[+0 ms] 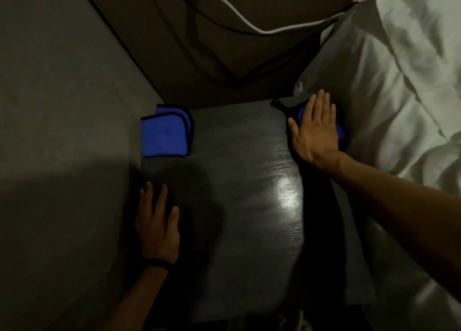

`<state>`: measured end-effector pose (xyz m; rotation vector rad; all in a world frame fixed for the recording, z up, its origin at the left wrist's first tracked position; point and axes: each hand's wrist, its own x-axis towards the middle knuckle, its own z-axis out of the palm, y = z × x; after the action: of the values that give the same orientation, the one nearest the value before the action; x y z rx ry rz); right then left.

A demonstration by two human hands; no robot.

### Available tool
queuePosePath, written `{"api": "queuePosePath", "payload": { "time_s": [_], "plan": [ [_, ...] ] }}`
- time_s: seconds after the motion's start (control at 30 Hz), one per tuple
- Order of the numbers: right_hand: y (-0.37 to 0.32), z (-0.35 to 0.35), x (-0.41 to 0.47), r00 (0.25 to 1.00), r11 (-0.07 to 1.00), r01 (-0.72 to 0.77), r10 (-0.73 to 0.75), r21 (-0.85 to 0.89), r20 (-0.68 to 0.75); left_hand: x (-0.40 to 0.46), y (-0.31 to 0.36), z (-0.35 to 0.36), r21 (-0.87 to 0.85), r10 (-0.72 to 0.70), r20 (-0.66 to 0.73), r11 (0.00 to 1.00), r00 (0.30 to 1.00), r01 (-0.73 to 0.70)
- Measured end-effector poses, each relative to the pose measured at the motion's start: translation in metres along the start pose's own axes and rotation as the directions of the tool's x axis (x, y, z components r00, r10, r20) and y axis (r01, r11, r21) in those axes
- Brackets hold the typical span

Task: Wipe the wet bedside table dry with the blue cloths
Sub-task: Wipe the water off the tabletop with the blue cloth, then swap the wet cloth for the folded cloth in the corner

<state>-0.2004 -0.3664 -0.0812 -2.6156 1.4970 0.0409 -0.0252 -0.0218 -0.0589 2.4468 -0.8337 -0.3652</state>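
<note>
Resting flat with straight fingers, the left hand [157, 227] lies on the dark, glistening bedside table [239, 193], wedged between grey wall [62, 106] and white bed [399, 81]. At the table's far-right corner, the right hand [315, 128] presses open-palmed on one blue cloth [339, 130]; another folded blue cloth [164, 133] sits far-left.

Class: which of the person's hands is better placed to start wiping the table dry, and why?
Right. The right hand already presses flat on a blue cloth at the table's far right corner. The left hand lies on bare table.
</note>
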Motion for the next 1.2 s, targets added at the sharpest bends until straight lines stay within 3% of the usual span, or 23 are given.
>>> {"api": "queuePosePath", "payload": {
  "time_s": [0.17, 0.4, 0.47, 0.57, 0.63, 0.73, 0.87, 1.03, 1.2],
  "plan": [
    [-0.011, -0.005, 0.010, 0.997, 0.997, 0.071, -0.071, -0.003, 0.032, 0.003, 0.007, 0.000, 0.000, -0.025, -0.035, 1.000, 0.999, 0.025],
    [-0.047, -0.005, 0.014, 0.991, 0.992, 0.121, -0.119, -0.027, 0.063, 0.055, 0.027, -0.013, 0.364, -0.006, -0.133, 0.930, 0.991, 0.055],
    [-0.062, -0.003, 0.016, 0.979, 0.981, 0.192, -0.190, -0.020, 0.076, 0.080, 0.038, -0.015, 0.383, 0.022, -0.075, 0.924, 0.997, 0.008],
    [-0.073, -0.007, 0.015, 0.968, 0.973, 0.231, -0.228, -0.011, 0.105, 0.116, 0.038, -0.016, 0.459, 0.103, 0.145, 0.874, 0.984, -0.159],
    [-0.070, -0.009, 0.002, 0.986, 0.986, 0.165, -0.164, -0.033, 0.025, 0.133, 0.035, -0.018, 0.510, 0.156, 0.227, 0.822, 0.961, -0.254],
    [-0.075, -0.009, -0.024, 1.000, 1.000, 0.019, -0.019, -0.013, 0.018, 0.145, 0.036, -0.019, 0.530, 0.132, 0.240, 0.812, 0.962, -0.244],
    [-0.088, -0.002, -0.025, 0.995, 0.999, 0.043, -0.044, 0.016, 0.093, 0.152, 0.046, -0.017, 0.513, 0.167, 0.118, 0.834, 0.979, -0.204],
    [-0.122, -0.002, -0.013, 0.950, 0.957, 0.286, -0.289, 0.041, 0.119, 0.160, 0.067, -0.014, 0.254, 0.100, -0.149, 0.965, 0.984, -0.060],
    [-0.169, 0.006, -0.014, 0.899, 0.910, 0.409, -0.414, 0.065, 0.144, 0.173, 0.089, -0.025, 0.077, 0.081, -0.325, 0.995, 0.942, -0.059]
  ]
}}
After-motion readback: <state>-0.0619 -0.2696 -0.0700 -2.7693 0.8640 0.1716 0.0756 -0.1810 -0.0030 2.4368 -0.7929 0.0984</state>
